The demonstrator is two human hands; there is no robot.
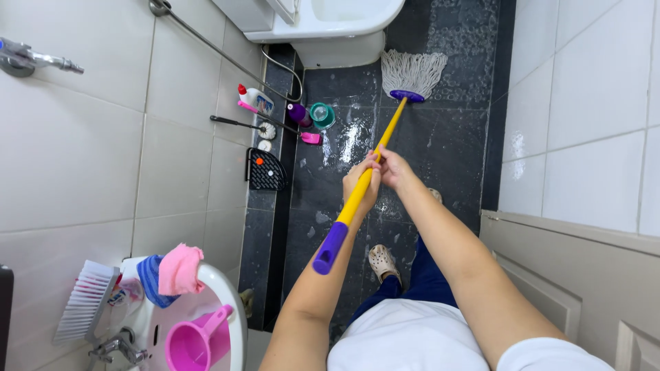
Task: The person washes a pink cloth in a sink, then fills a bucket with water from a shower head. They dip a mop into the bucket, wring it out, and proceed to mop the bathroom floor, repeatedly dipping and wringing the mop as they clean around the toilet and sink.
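Ahead of you, both hands, left hand (360, 187) and right hand (393, 167), grip the yellow mop handle (371, 172), which runs forward to the mop head (413, 74) on the wet floor (440, 144).

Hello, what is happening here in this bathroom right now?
A person stands on a wet dark floor and holds a yellow mop with both hands. The left hand and right hand grip the handle close together. The mop's white string head lies on the floor beside the toilet. A sink holds a pink scoop.
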